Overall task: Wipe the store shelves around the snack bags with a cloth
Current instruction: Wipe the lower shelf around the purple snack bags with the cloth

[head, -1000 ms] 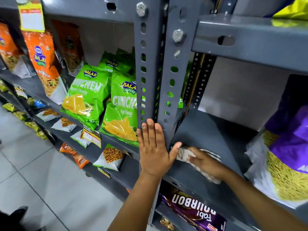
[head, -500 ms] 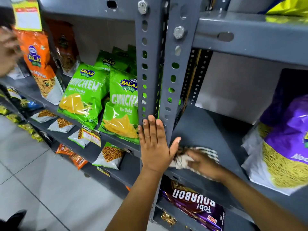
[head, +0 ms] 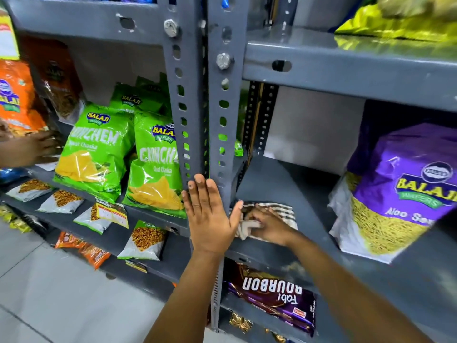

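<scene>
Cloth (head: 269, 219), striped and bunched, lies on the grey shelf (head: 291, 184) just right of the perforated upright post (head: 197, 107). The right hand (head: 268, 225) presses down on it, fingers curled and gripping its folds. The left hand (head: 210, 216) lies flat against the post's base, fingers straight and together, holding nothing. Green snack bags (head: 99, 152) stand left of the post; a purple bag (head: 400, 194) sits well right of it.
</scene>
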